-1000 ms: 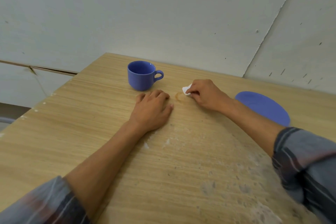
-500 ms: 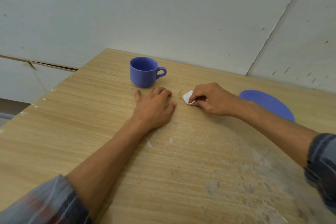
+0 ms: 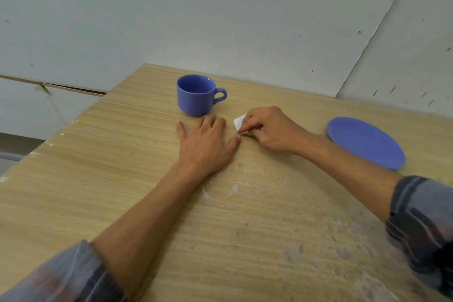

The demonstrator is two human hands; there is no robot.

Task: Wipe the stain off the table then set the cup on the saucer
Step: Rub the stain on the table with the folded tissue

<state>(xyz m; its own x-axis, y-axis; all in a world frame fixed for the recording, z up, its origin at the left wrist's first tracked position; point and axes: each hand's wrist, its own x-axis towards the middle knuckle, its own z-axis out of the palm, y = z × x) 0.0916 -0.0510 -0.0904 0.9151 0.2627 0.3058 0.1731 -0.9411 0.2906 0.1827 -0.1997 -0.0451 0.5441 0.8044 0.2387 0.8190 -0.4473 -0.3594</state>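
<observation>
A blue cup [image 3: 196, 95] stands upright near the far edge of the wooden table [image 3: 98, 167], its handle pointing right. A blue saucer [image 3: 365, 142] lies flat at the right, apart from the cup. My right hand [image 3: 272, 130] presses a small white tissue [image 3: 239, 124] onto the table between cup and saucer; the tissue covers the spot where the brown stain was, so I cannot see the stain. My left hand [image 3: 206, 144] lies flat, palm down, just in front of the cup, fingers spread, its thumb tip almost touching the tissue.
White scuffs and grey specks [image 3: 318, 240] mark the near right part of the table. A pale wall [image 3: 220, 19] rises right behind the table's far edge. The table's left edge [image 3: 61, 133] runs diagonally, with the floor below it.
My right hand has slid the tissue left and toward me, over the brown stain that showed a second ago. My left hand has stayed flat. The camera has shifted slightly.
</observation>
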